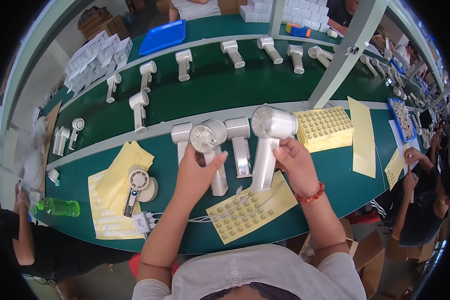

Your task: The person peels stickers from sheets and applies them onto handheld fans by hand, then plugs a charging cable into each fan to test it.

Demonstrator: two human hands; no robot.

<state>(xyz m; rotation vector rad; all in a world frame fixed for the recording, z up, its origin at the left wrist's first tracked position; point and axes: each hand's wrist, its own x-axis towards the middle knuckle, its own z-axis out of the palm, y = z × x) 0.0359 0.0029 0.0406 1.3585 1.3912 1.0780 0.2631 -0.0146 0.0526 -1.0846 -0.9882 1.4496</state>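
My left hand is closed around a white handheld fan, its round head turned toward me and its handle pointing down. A second white handheld fan is gripped in my right hand, fingers and thumb around its handle. Between the two stands another fan, and one more is partly hidden behind my left hand. Below my hands lies a yellow sticker sheet with thin white cables across it. The cables lead to a white charger block by my left forearm.
Left, a fan with a lit display rests on yellow sheets, near a green bottle. A sticker stack lies right. Beyond runs a green conveyor carrying several fans. A metal post rises at right. Co-workers sit on both sides.
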